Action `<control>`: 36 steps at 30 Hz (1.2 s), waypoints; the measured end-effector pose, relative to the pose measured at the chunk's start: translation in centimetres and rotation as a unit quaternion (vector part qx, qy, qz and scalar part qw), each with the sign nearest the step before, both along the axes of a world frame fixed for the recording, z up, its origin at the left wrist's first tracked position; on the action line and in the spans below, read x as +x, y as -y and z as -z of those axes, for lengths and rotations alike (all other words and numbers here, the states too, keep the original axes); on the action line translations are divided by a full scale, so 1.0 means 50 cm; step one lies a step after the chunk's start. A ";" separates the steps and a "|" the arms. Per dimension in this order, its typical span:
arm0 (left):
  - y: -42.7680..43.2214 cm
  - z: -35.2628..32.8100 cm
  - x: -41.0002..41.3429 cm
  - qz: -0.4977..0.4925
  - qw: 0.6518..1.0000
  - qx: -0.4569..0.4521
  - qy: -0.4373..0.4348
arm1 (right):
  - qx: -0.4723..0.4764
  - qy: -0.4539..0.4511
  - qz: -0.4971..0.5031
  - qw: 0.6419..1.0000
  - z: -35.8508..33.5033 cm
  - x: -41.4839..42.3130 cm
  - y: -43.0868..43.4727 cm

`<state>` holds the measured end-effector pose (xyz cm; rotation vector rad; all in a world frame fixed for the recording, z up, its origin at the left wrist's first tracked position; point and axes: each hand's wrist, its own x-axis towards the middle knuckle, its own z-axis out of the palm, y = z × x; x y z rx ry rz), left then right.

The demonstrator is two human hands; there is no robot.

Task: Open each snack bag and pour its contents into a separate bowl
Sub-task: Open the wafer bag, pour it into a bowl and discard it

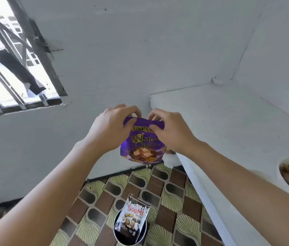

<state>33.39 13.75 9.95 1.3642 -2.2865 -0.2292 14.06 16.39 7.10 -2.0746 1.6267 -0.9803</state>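
Observation:
A purple wafer cube bag [142, 146] hangs upright in the air in front of me, over the floor beside the counter edge. My left hand [112, 129] pinches its top left corner and my right hand [169, 131] pinches its top right corner, thumbs on the front. The top seam looks closed. On the white counter at the far right stands a white bowl [282, 176] holding brown snack pieces, partly cut off by the frame edge. Down on the floor a Soomi snack bag [133, 219] stands in a dark round container [141, 236].
The white counter [229, 125] runs along the right side against a white wall. The floor [166, 189] below has patterned brown and yellow tiles. A barred window [14, 59] is at the upper left.

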 end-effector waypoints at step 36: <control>-0.039 1.367 0.261 -0.061 0.953 0.274 0.116 | 0.284 -0.108 -0.096 0.948 1.340 0.281 -0.002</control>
